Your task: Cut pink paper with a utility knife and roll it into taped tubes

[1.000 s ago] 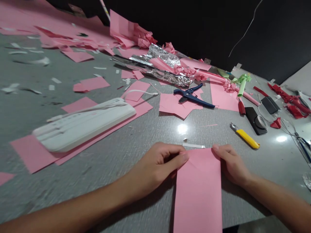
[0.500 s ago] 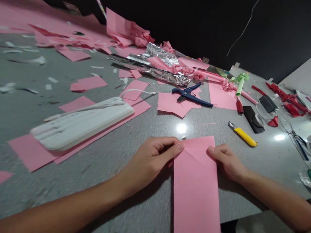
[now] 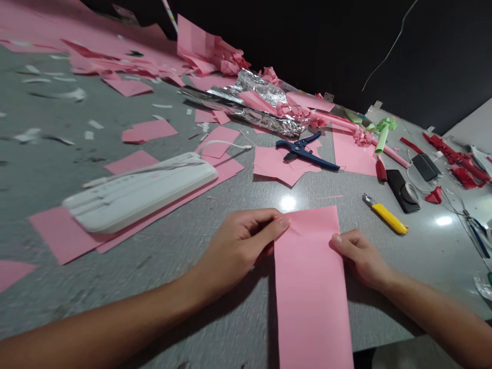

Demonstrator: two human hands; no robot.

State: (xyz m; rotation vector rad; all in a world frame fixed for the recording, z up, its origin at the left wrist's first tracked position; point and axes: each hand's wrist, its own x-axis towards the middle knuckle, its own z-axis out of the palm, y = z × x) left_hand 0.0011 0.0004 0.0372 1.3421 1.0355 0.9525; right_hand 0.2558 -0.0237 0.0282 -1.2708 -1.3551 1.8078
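Between my hands a long strip of pink paper [image 3: 311, 287] runs down past the bottom edge of the view. My left hand [image 3: 246, 243] pinches its upper left corner, thumb on top and fingers behind. Lower on the opposite edge, my right hand [image 3: 359, 256] grips the strip with its thumb on the face; its other fingers are partly hidden. A slight crease shows near the left thumb. Beyond the paper lie dark blue cutters [image 3: 307, 152] on pink scraps [image 3: 272, 166], and a yellow utility knife [image 3: 388, 216] rests to the right.
A white glue gun-like flat device [image 3: 146, 197] sits on pink paper at left. Crumpled foil [image 3: 265, 92] and pink paper flowers [image 3: 292, 111] lie at the back. A black phone-like object [image 3: 400, 187], red paper [image 3: 449, 151] and pliers [image 3: 476, 230] are at right. The table's front edge is lower right.
The strip's top edge has risen slightly, and the crease near my left thumb looks smaller. Both hands keep their hold. The view has shifted a little, moving the table items rightward.
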